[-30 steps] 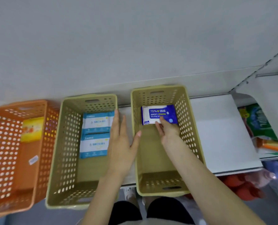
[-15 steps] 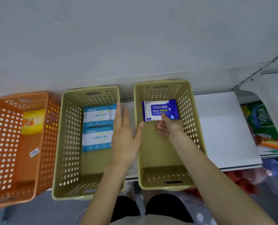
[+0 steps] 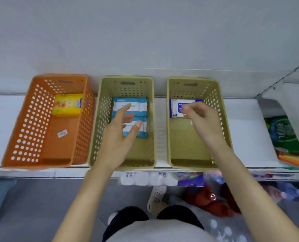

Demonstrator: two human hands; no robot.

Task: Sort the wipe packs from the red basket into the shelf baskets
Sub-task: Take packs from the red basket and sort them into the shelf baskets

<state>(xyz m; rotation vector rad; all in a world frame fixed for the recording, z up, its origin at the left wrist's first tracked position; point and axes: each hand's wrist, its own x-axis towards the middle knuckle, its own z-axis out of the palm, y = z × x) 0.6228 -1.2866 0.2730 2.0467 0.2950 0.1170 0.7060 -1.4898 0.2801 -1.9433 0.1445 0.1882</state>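
Observation:
Three baskets stand in a row on the white shelf. The orange basket on the left holds a yellow pack at its far end. In the middle beige basket lie two light blue wipe packs, one behind the other. A dark blue alcohol wipe pack lies at the far end of the right beige basket. My left hand hovers over the middle basket with fingers spread and holds nothing. My right hand hangs over the right basket with loosely curled fingers, partly covering the dark blue pack.
A green package lies in the compartment at the far right. Under the shelf's front edge are white rolls, a purple pack and blurred red things. My legs and a shoe show at the bottom.
My left hand moved from the gap between the beige baskets to above the middle basket. My right hand lifted off the dark blue pack, which stays in the basket. The view shifted.

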